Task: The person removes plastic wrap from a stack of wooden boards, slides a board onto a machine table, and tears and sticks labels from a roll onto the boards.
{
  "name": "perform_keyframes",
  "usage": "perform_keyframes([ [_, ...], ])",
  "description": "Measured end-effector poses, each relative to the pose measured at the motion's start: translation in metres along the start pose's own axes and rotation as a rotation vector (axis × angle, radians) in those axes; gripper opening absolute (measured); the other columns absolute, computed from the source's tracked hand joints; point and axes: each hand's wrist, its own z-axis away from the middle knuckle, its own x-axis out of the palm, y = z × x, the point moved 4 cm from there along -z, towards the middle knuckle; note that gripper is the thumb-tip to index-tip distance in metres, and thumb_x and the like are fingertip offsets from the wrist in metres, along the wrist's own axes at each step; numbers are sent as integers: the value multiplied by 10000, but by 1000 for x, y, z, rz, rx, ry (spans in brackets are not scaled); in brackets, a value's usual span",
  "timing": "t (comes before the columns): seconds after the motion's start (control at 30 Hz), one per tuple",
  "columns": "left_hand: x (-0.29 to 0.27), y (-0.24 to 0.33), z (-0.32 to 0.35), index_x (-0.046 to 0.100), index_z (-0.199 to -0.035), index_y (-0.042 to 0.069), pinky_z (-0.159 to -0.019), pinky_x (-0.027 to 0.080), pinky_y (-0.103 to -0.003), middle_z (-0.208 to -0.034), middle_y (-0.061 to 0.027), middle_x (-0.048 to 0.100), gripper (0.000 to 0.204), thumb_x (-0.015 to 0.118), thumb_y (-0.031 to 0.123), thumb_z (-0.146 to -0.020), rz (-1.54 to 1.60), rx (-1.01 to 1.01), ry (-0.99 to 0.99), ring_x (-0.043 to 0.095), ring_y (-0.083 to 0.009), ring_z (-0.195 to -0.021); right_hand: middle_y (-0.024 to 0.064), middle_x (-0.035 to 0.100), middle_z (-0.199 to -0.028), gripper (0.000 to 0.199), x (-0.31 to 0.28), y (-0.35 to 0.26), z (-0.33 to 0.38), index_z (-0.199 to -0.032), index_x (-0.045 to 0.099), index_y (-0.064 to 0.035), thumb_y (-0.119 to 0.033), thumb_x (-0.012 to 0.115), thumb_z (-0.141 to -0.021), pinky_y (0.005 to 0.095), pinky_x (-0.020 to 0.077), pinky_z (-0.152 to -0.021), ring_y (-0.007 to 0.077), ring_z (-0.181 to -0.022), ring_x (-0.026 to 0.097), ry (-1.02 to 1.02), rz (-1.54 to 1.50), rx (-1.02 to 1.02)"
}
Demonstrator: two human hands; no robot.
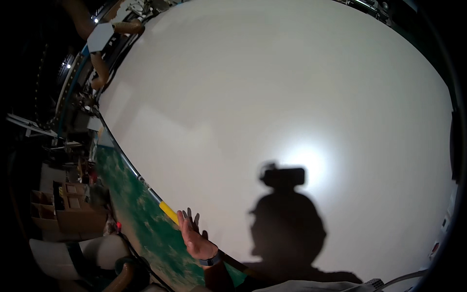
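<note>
A large, smooth, pale panel (209,126) fills most of the view. My left hand (194,238), with a dark band (210,260) on its wrist, is at the panel's lower left edge. Its fingers are stretched out and slightly apart, with nothing gripped in them. The palm side seems to rest against the edge, though the exact contact is hard to see. Just beyond the fingertips is a yellow section (169,212) of the dark bar (127,164) that runs along this edge. I cannot see my right hand.
Machinery with brown ribbed hoses (127,27) stands at the upper left. Beside the panel lies a worn green floor (141,209), with cardboard boxes (80,214) farther left. Dark machine parts (369,7) border the upper right. A head-shaped shadow (287,228) and bright glare fall on the panel.
</note>
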Motion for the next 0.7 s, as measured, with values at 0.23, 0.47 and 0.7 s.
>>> perform_keyframes([
  [0.23, 23, -10, -10, 524, -1269, -17, -1071, 281, -532, -1493, -177, 304, 573, 498, 388, -865, -3, 13, -169, 273, -347, -1380, 232, 624, -959, 459, -15, 54, -3, -1148, 589, 35, -359, 434, -973, 456, 489, -784, 383, -864, 592, -178, -418, 115],
  [0.47, -19, -38, 7, 488, -1269, 2, -975, 415, -436, -1429, -129, 356, 396, 488, 152, -903, -111, -220, -13, 443, -278, -1214, 260, 592, -1098, 469, 18, 7, 4, -1141, 561, 23, -377, 518, -902, 490, 437, -898, 435, -1022, 553, 314, 323, -169],
  [0.7, 105, 91, 238, 450, -1251, -46, -869, 516, -386, -1249, -184, 495, 393, 531, 23, -873, -474, -145, -199, 513, -301, -1083, 193, 588, -1153, 473, -12, -73, 44, -1188, 549, -22, -233, 684, -787, 434, 415, -954, 363, -1089, 544, 345, -8, -508],
])
